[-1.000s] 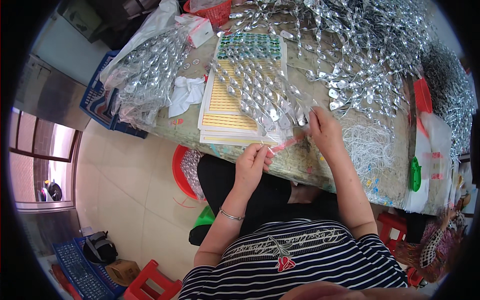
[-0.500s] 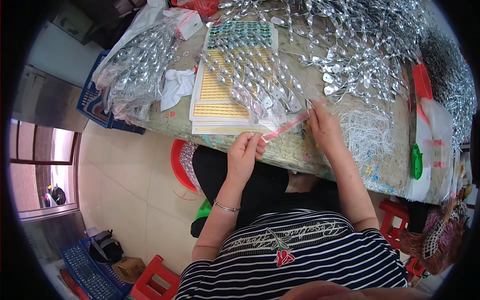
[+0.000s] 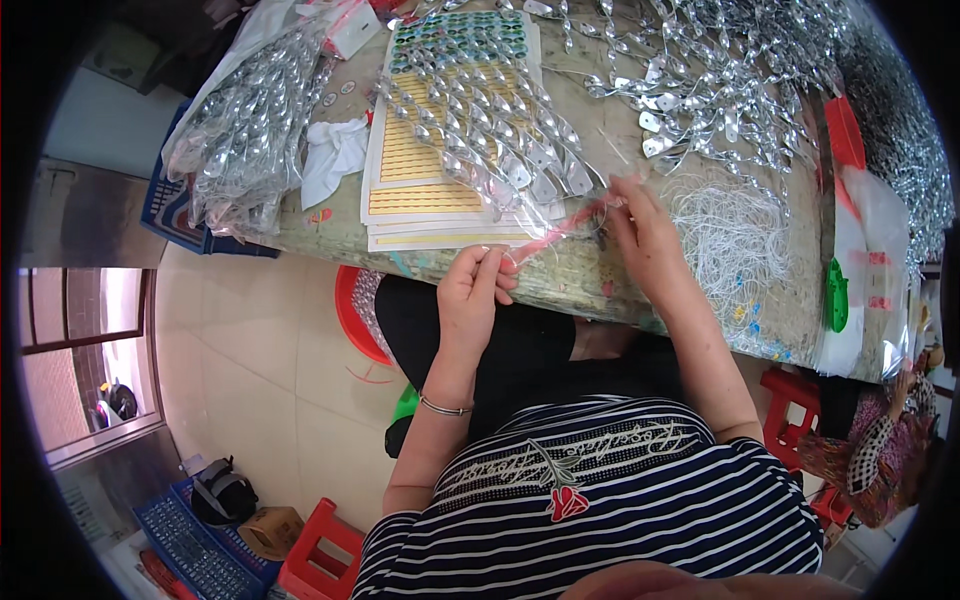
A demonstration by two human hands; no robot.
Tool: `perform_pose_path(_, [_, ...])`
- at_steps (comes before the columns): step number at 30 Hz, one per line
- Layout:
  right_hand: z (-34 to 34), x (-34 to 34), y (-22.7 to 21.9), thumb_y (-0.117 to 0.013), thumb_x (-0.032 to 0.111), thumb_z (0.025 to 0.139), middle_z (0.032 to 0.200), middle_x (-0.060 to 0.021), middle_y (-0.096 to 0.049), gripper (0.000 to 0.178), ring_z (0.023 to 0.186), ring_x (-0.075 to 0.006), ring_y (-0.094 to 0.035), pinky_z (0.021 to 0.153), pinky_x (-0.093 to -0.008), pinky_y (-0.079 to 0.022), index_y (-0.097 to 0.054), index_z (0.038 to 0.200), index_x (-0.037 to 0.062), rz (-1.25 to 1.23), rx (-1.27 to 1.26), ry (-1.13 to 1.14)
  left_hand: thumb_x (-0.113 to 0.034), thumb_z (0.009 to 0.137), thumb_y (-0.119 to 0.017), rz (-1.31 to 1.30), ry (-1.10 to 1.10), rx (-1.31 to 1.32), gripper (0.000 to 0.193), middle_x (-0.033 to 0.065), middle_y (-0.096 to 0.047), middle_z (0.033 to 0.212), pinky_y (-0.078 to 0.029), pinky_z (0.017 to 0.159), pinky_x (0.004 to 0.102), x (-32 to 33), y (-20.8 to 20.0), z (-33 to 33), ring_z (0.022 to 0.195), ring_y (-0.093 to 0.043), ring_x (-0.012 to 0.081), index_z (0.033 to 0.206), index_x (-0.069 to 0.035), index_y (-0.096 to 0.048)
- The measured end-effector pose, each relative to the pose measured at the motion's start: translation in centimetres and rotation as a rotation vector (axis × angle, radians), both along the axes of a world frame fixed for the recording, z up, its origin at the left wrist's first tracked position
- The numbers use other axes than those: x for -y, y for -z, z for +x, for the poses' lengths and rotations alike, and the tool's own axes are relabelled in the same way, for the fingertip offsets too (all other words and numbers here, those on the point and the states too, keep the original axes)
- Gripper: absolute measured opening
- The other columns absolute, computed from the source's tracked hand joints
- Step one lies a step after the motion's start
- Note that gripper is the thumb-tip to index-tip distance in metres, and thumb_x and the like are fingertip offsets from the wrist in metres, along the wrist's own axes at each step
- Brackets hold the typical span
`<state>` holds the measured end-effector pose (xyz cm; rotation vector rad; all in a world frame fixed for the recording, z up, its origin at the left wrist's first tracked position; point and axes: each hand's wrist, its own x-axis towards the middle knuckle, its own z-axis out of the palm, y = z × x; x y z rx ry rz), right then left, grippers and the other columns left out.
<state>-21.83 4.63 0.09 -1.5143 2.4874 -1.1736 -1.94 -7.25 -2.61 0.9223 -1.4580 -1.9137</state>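
Observation:
A clear plastic bag with a red edge strip (image 3: 562, 232) stretches between my hands at the table's near edge. Its left end is pinched between the thumb and fingers of my left hand (image 3: 468, 298). My right hand (image 3: 650, 236) has its fingers closed on the strip's right end, thumb underneath. Just beyond lie silver twisted spiral strands (image 3: 478, 115) with flat tabs at their near ends, seemingly inside the clear film. Under them is a stack of printed sheets (image 3: 398, 205) with yellow rows and green ovals. Glare blurs the bag's outline.
A bagged bundle of silver spirals (image 3: 245, 140) and a white crumpled tissue (image 3: 333, 158) lie left. Loose spirals (image 3: 690, 100) spread at the far right, near tangled white string (image 3: 730, 240). A green cutter-like tool (image 3: 837, 295) rests at the right edge. Red stools (image 3: 325, 550) stand below.
The whole view has shifted slightly. Both hands keep their hold on the bag, and the red strip between them now looks wider and more creased.

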Motion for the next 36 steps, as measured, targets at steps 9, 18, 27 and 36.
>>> perform_pose_path(9, [2.1,3.1,0.0,-0.053,-0.001,0.085,0.095,-0.0165,-0.063,0.019,0.09,-0.0346,-0.061,0.079,-0.0382,-0.048,-0.061,0.102,0.0005,0.056,0.115,-0.316,-0.016,0.096,-0.052,-0.022,-0.037,0.035,0.018,0.0063,-0.063,0.078,-0.044,0.052,0.0194,0.6,-0.2,1.5,0.061,-0.055,0.008,0.096,0.0,-0.061])
perform_pose_path(18, [3.6,5.5,-0.3,-0.058,-0.002,0.078,0.098,-0.0148,-0.062,0.019,0.093,-0.035,-0.059,0.08,-0.039,-0.048,-0.062,0.097,-0.0001,0.096,0.029,-0.4,-0.017,0.096,-0.052,0.028,-0.113,0.049,0.018,0.0056,-0.063,0.075,-0.043,0.05,0.0189,1.9,-0.2,3.3,0.059,-0.055,0.0073,0.094,-0.001,-0.06])
perform_pose_path(27, [5.7,7.9,-0.1,-0.056,-0.003,0.076,0.091,-0.0147,-0.06,0.02,0.093,-0.0344,-0.056,0.081,-0.0414,-0.046,-0.062,0.094,0.0021,-0.066,-0.06,-0.446,-0.016,0.096,-0.052,0.063,-0.092,0.045,0.017,0.0061,-0.064,0.077,-0.043,0.049,0.0179,2.4,0.3,3.9,0.058,-0.055,0.0066,0.099,-0.001,-0.059])
perform_pose_path(36, [8.2,10.6,0.8,-0.061,-0.001,0.071,0.093,-0.0169,-0.058,0.02,0.089,-0.0366,-0.057,0.077,-0.0428,-0.047,-0.058,0.091,0.0002,-0.147,0.021,-0.565,-0.017,0.097,-0.051,0.071,-0.095,0.038,0.017,0.0058,-0.063,0.076,-0.043,0.049,0.0179,2.3,0.5,4.3,0.058,-0.056,0.0071,0.1,-0.002,-0.059])
